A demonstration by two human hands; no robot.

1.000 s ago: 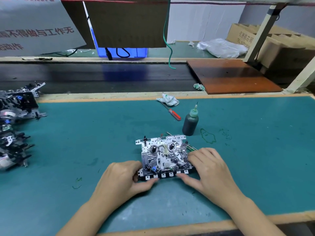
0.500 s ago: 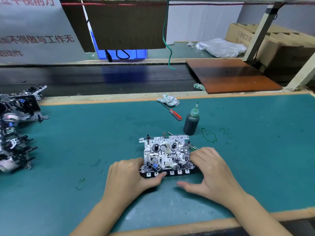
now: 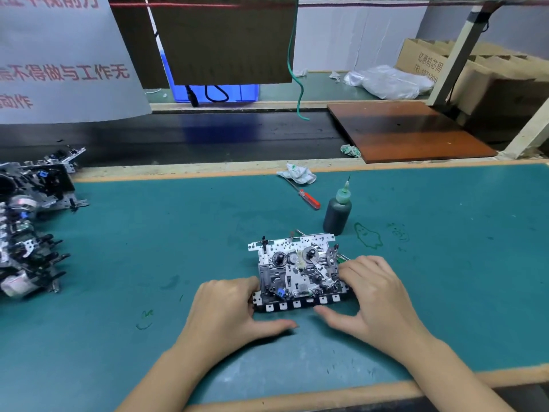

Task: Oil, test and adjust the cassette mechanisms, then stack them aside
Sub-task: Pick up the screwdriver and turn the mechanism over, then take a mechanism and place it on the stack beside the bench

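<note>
Lying flat on the teal work mat (image 3: 148,233), the silver metal cassette mechanism with a row of black keys along its near edge (image 3: 297,272) sits between the person's two hands. The left hand (image 3: 228,313) curls against the mechanism's left end, fingers tucked at the key row, thumb stretched along the mat just in front of the keys. The right hand (image 3: 377,298) rests its curved fingers on the right end, thumb pointing left across the mat, just short of the other thumb (neither thumb appears to touch a key). Just behind the mechanism stands a dark squeeze bottle of oil with a green needle nozzle (image 3: 337,214), and beyond it lie a red-handled screwdriver (image 3: 309,199) and a crumpled white rag (image 3: 297,173). A heap of finished metal mechanisms (image 3: 29,224) sits well apart at the mat's left edge.
</note>
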